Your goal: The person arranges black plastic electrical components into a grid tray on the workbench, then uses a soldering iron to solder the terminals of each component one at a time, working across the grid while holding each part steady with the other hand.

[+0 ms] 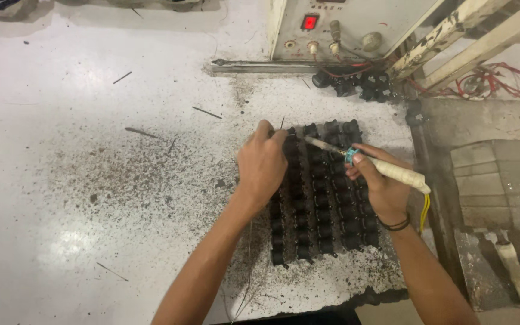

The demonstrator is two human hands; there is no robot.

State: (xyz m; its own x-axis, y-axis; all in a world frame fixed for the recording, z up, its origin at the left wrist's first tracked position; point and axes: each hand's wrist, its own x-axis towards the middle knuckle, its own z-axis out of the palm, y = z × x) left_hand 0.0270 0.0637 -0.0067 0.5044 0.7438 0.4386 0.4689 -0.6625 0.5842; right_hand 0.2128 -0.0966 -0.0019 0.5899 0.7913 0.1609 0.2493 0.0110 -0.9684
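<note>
Several rows of small black components (pixel 323 204) lie in a block on the speckled white worktop (pixel 91 156). My right hand (pixel 383 186) grips a soldering iron (pixel 392 171) with a taped pale handle, its metal tip pointing left toward the top rows. My left hand (pixel 263 165) rests at the block's left edge, fingers pinched on a thin wire (pixel 282 124) near the iron's tip. A dark band circles my right wrist. A yellow cord hangs from the iron's rear end.
A cream control box (pixel 344 27) with a lit red switch stands at the back, with loose black parts (pixel 356 81) and red wires (pixel 495 81) beside it. Thin wire scraps lie on the worktop. A worn grey block (pixel 495 174) sits at right.
</note>
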